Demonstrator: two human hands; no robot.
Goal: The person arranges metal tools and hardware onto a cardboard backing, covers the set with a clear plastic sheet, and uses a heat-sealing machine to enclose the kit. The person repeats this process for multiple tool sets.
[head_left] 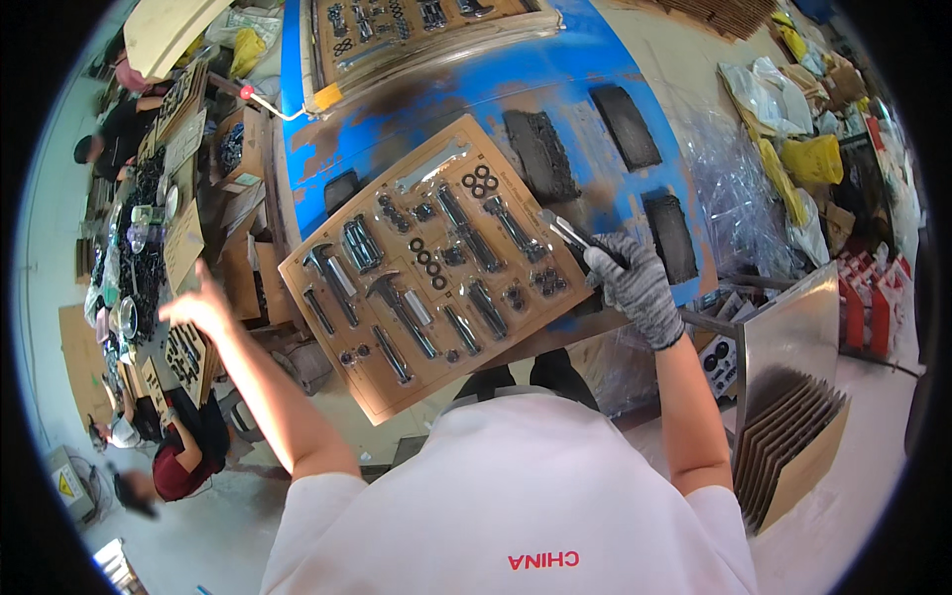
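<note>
My right hand (pixel 635 288), in a grey knitted glove, is closed around a utility knife (pixel 567 227). The knife points up and left over the right edge of a brown cardboard sheet (pixel 377 392). Clear film covers dark metal parts on this sheet, among them bolts, rings and hooked pieces (pixel 402 315). The sheet lies at a slant across the near end of a blue machine bed (pixel 426 114). My bare left hand (pixel 203 305) reaches out to the left, clear of the sheet, its fingers stretched apart and holding nothing.
Dark rectangular pads (pixel 625 127) sit on the bed. A framed tray (pixel 446 50) with another filled sheet is at its far end. A red-knobbed lever (pixel 248 92) stands at the left. Cardboard sheets (pixel 793 451) stack at lower right. Several people work along the left-hand bench (pixel 183 243).
</note>
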